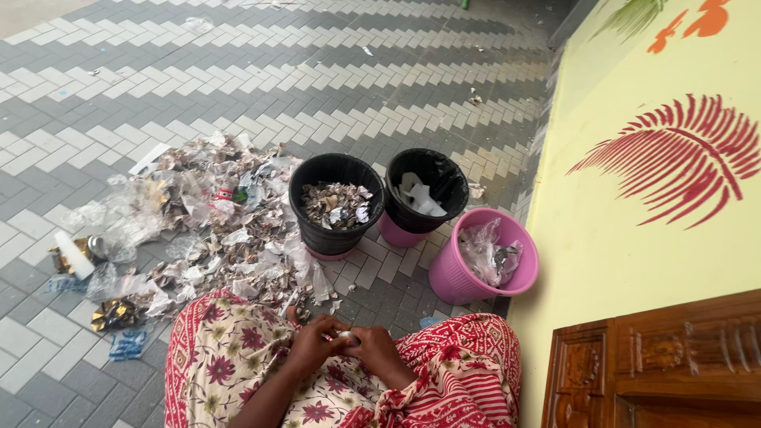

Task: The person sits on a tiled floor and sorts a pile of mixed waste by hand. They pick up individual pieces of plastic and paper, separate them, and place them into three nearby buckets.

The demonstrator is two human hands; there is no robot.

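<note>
My left hand (313, 342) and my right hand (372, 349) meet over my lap, both closed around a small pale scrap (346, 338) that is mostly hidden by the fingers. My lap is covered by red and cream floral cloth (230, 357). In front of my knees lies a wide heap of mixed litter (206, 230): paper scraps, clear plastic bags and foil wrappers. Beyond it stand three bins. The left black bin (305, 202) holds paper scraps, the right black bin (456, 186) holds white paper, and the pink bin (452, 277) holds clear plastic.
The ground is grey and white zigzag paving (317, 71) with a few stray scraps. A yellow wall (618, 238) with red leaf paintings runs along the right. A carved wooden door (658, 364) is at the lower right.
</note>
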